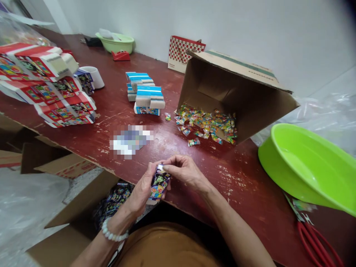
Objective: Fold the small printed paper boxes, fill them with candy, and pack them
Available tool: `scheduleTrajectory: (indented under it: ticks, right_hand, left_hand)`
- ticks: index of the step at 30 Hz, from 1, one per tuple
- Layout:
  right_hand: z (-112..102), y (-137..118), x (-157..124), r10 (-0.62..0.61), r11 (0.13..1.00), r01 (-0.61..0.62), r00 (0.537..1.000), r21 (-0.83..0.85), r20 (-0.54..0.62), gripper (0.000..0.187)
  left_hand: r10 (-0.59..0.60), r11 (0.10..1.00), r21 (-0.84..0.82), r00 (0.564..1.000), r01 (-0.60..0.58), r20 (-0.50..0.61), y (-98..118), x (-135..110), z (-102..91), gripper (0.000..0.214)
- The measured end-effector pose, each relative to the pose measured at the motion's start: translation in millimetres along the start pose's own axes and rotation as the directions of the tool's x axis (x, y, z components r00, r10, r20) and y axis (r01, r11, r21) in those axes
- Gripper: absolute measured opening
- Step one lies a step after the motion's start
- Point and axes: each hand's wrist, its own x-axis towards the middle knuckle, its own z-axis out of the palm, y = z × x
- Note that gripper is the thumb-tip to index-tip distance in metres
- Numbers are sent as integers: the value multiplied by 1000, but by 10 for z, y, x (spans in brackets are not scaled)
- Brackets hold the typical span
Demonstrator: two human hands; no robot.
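Note:
A small purple printed candy box (160, 181) is held upright, slightly tilted, at the table's near edge. My left hand (142, 190) wraps round it from the left, with some fingers showing on its far right side. At the box's top end, the thumb and fingers of my right hand (185, 171) pinch at the white flap. Wrapped candies (205, 122) spill from a cardboard carton (239, 85) lying on its side beyond my hands. One loose candy packet (194, 142) lies in front of them. A pixelated flat item (130, 141) lies ahead of my left hand.
Stacks of red flat boxes (63, 92) and blue boxes (148, 96) stand on the red table (233, 200). A green basin (280, 163) and red-handled scissors (314, 237) are at right. Below the left edge, an open carton (83, 200) holds many purple boxes (118, 196).

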Motion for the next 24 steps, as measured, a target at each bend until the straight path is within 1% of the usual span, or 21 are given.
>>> scheduleTrajectory:
  ticks: [2,5,6,9,11,13,15,16,17,18,19,20,21,22,23,24]
  right_hand:
    - [21,-14,4,7,999,-7,1000,39,-6,26]
    - [50,-18,-35,-57,998,57,998,-8,-33,26]
    - [53,-21,-56,-89,996,89,996,-33,-22,25]
    - [46,-36,-131,-170,974,180,982,-139,78,25]
    - [34,-30,-164,-234,928,255,966,-271,109,22]
    - [4,4,-151,-319,843,333,942,-423,106,16]
    - [-77,52,-71,-364,780,370,924,-505,116,16]
    - [-147,71,-6,-368,767,361,925,-531,99,17]
    - [-241,81,71,-365,759,334,929,-559,61,19]
    - [-355,81,157,-368,753,279,929,-596,-30,22]
    - [-486,71,245,-384,729,197,911,-656,-153,23]
    - [-625,52,330,-402,689,76,868,-721,-292,25]
    - [-762,30,406,-397,652,-83,809,-754,-432,29]
    - [-889,9,471,-378,641,-225,740,-734,-556,33]
    - [-996,-7,522,-364,640,-281,708,-715,-605,35]
    - [-1077,-15,558,-348,643,-318,690,-697,-635,34]
  left_hand:
    - [24,1000,-11,999,-24,33,-12,15,-26,65]
    - [51,998,-26,998,-50,32,-20,17,-54,65]
    - [40,999,-24,999,-39,28,-19,13,-55,66]
    - [-28,999,-25,1000,28,-4,-12,9,-33,70]
    - [-60,996,-65,997,58,-40,-12,26,-6,69]
    - [-54,991,-124,997,46,-63,-11,63,18,58]
    - [-36,982,-185,998,26,-54,5,113,29,45]
    - [-27,975,-220,999,17,-43,23,138,29,44]
    - [-17,968,-250,999,8,-34,48,160,23,46]
    - [-9,962,-273,999,-1,-33,77,179,10,50]
    - [2,959,-282,999,-12,-38,107,193,-12,52]
    - [13,961,-274,999,-26,-47,133,203,-43,53]
    - [18,968,-248,998,-32,-57,152,211,-85,53]
    - [18,977,-211,997,-33,-74,161,216,-137,52]
    - [16,985,-167,995,-33,-100,162,221,-197,52]
    - [18,993,-116,990,-34,-137,155,226,-261,52]
